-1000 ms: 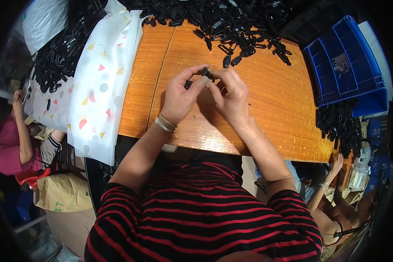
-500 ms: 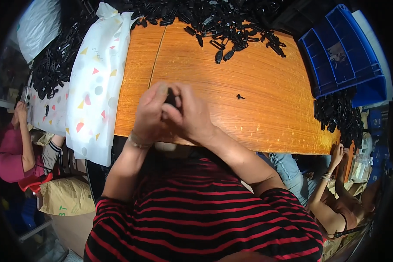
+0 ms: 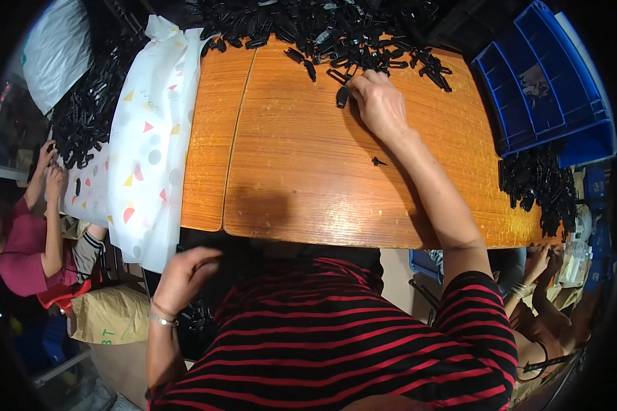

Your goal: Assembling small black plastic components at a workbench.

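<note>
My right hand (image 3: 379, 103) reaches over the orange wood-grain table to the near edge of a heap of small black plastic pieces (image 3: 322, 31). Its fingers are bent down and closed around one of them, mostly hidden under the fingertips. Just left of those fingertips lies a black clip-like piece (image 3: 342, 97). My left hand (image 3: 185, 275) is below the table's front edge at the left, fingers loosely curved and apart, with nothing visible in it. Under it, beside my body, more black pieces (image 3: 197, 315) show in a dark spot.
A small black part (image 3: 379, 162) lies alone on the table (image 3: 301, 157). A patterned white plastic sheet (image 3: 151, 144) covers the left edge. At right stands a blue divided bin (image 3: 528, 89) above another black pile (image 3: 538, 181). People work at left (image 3: 31, 253) and right (image 3: 535, 301).
My hands were together over the table around a black piece. They have parted: the right went forward to the heap, the left down past the table edge, without the piece.
</note>
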Available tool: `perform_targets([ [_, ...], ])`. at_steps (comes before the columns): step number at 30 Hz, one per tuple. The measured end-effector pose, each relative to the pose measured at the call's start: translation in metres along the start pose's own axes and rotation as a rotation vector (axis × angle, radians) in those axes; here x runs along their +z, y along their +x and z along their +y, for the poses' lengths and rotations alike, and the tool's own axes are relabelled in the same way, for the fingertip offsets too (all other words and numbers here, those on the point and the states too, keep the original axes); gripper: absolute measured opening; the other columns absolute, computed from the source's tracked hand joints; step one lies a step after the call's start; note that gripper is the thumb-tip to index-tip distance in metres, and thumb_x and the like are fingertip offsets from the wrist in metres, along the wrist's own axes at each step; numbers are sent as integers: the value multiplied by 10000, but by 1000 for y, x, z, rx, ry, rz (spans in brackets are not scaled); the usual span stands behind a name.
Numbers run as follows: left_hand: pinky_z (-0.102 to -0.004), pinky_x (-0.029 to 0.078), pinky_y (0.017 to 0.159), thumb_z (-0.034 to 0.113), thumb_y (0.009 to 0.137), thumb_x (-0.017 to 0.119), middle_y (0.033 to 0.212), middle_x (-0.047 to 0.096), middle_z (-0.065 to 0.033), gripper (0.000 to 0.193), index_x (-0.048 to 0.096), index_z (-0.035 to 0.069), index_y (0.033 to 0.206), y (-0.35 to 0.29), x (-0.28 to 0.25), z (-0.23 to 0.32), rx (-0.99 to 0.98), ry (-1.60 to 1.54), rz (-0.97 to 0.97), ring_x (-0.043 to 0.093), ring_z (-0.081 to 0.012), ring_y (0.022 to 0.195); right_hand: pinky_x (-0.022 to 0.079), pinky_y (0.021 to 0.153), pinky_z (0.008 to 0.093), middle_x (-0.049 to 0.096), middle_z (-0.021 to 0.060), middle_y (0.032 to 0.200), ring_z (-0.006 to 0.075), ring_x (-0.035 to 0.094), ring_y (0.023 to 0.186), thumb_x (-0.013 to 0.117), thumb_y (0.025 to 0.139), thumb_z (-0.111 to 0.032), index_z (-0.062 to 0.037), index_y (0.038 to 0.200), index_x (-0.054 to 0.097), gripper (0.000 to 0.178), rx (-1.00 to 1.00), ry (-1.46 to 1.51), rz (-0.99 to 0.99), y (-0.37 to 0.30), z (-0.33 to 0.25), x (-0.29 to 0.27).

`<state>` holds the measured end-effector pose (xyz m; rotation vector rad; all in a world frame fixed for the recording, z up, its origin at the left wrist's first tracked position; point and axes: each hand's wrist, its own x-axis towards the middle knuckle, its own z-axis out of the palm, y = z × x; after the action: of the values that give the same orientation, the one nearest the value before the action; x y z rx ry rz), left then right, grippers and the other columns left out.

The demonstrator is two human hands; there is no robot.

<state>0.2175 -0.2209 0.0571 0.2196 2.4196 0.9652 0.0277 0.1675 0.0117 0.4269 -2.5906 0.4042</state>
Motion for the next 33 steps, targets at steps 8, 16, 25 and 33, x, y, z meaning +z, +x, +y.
perform_targets([
  [8,-388,500,776,112,873,542,996,588,-117,181,631,89,1029,224,17,117,812,432,387,584,-310,923,504,766,423,665,140,921,334,629,887,644,836,-130,-33,965,681,166,47,13,-183,45,15,22],
  [16,-337,524,755,121,817,555,961,556,-71,145,624,100,942,312,19,144,1141,812,321,572,-243,916,527,751,404,690,148,893,319,658,870,719,730,-194,-83,927,702,227,62,-28,-457,69,37,24],
  [25,-346,519,715,77,809,584,891,572,-64,37,589,82,846,294,23,126,1095,714,331,582,-239,877,496,707,421,655,144,848,357,618,830,713,717,-134,-57,824,609,168,16,50,-386,63,27,21],
  [33,-170,450,604,76,887,638,835,609,6,218,551,32,1083,240,54,99,495,-871,181,567,-58,714,427,520,215,572,-5,655,52,535,583,719,824,-68,-23,807,535,190,474,835,-248,7,-22,-16],
])
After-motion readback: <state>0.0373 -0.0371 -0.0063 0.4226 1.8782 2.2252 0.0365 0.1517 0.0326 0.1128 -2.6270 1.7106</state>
